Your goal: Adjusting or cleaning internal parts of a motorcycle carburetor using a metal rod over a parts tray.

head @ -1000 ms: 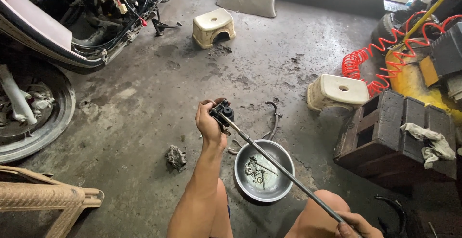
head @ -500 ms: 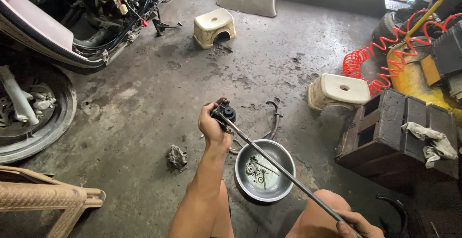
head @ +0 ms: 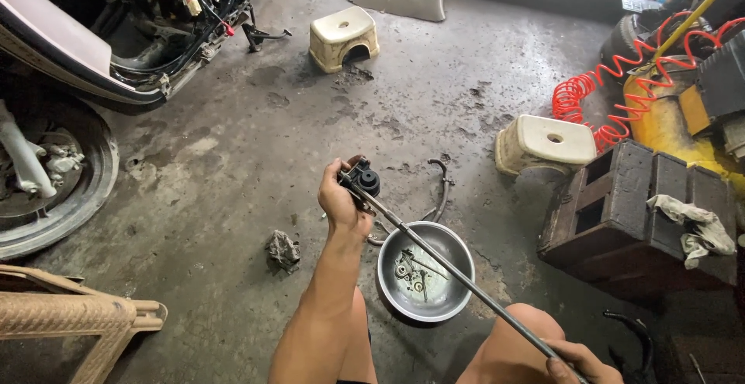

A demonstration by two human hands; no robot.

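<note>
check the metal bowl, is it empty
No, the metal bowl on the floor holds several small metal parts at its bottom.

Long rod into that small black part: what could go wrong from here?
1. The left hand alone grips the small black part in mid-air, and the long rod pushes on it; a slip could jab the fingers.
2. The right hand holds the rod at its far end, so the tip may wander.
3. The metal bowl of small pieces lies under the rod; a dropped part could scatter them.
</note>
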